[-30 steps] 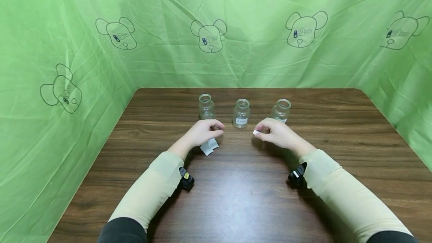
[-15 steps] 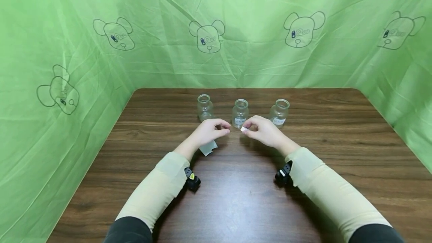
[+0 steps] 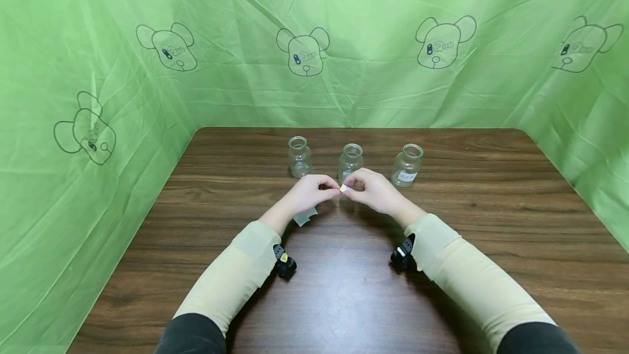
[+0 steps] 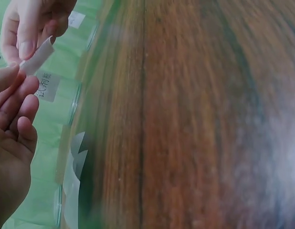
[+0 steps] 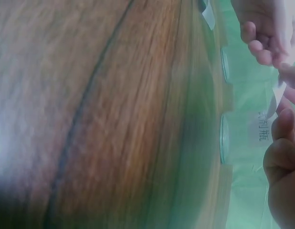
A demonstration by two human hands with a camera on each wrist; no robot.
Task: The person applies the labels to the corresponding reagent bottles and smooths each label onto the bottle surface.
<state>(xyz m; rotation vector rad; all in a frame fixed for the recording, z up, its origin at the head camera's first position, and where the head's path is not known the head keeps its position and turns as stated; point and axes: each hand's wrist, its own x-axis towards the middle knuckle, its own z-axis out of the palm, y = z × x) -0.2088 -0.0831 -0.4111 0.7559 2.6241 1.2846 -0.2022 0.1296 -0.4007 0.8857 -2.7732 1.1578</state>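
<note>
In the head view my right hand (image 3: 375,191) pinches a small white paper label (image 3: 344,188) between thumb and fingers. The left hand (image 3: 309,193) meets it from the other side, thumb and forefinger at the label's edge. Seen from the left wrist, the label (image 4: 38,56) stands tilted and slightly curved between both hands. Behind the hands is the middle glass jar (image 3: 351,158), bearing a white label with handwritten characters, partly hidden. At right stands another labelled glass jar (image 3: 407,165). The left glass jar (image 3: 299,158) shows no label on its visible side.
A torn piece of pale backing paper (image 3: 306,216) lies on the wooden table (image 3: 339,299) beneath the left hand, partly covered by it. Its edges curl up in the left wrist view. Green cloth (image 3: 363,86) hangs behind the table and at both sides.
The right hand has moved left with the label, away from the right jar to in front of the middle one. My left hand has shifted slightly right, and its fingertips now meet the label.
</note>
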